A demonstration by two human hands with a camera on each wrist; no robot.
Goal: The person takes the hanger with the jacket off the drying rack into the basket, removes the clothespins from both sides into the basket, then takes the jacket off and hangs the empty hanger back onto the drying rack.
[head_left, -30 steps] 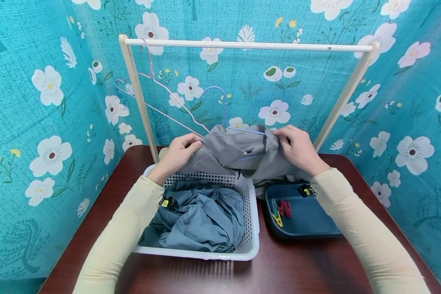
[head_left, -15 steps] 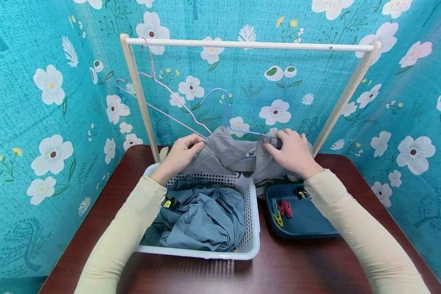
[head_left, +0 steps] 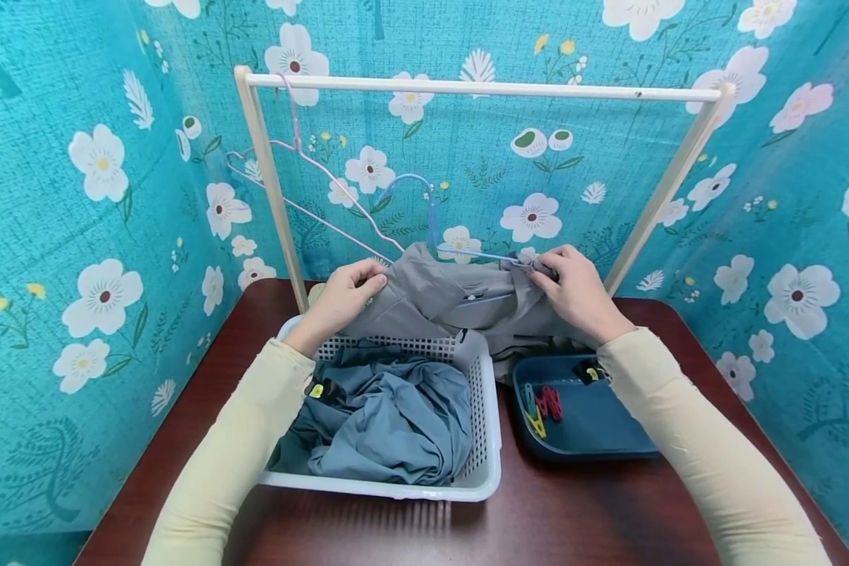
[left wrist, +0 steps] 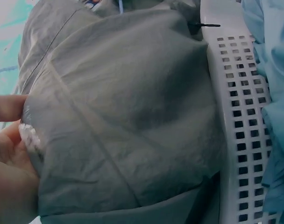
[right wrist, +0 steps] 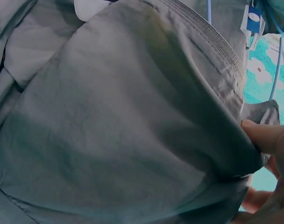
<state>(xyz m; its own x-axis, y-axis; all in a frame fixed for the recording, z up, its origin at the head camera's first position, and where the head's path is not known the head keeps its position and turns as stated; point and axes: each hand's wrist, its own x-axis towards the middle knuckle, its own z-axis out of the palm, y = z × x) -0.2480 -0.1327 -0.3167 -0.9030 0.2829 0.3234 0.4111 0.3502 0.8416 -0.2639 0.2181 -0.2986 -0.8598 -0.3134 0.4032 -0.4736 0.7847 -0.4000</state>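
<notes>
A grey zippered jacket (head_left: pixel 431 295) is held up behind the laundry basket. My left hand (head_left: pixel 339 303) pinches its left shoulder between thumb and fingers; the left wrist view shows the thumb and fingers on the cloth edge (left wrist: pixel 118 93). My right hand (head_left: pixel 576 295) grips the fabric at the jacket's right side, near the zipper edge (right wrist: pixel 207 32). A blue hanger (head_left: pixel 481 254) lies partly inside the jacket, its hook standing up on no rail and its far right end hidden by cloth and my right hand. A white-and-blue tag (right wrist: pixel 252 19) shows inside.
A wooden rack with a white rail (head_left: pixel 495 88) spans the back, a pink hanger (head_left: pixel 296 130) hooked at its left. The white basket (head_left: pixel 491 448) holds blue-grey cloth (head_left: pixel 396 424). A dark blue tray (head_left: pixel 601 420) holds several clothespins (head_left: pixel 550 402).
My right hand shifted left over the jacket edge, then back right, bunching that edge at the hanger's right end. The hook swayed right and back. My left hand kept its hold, nearly still.
</notes>
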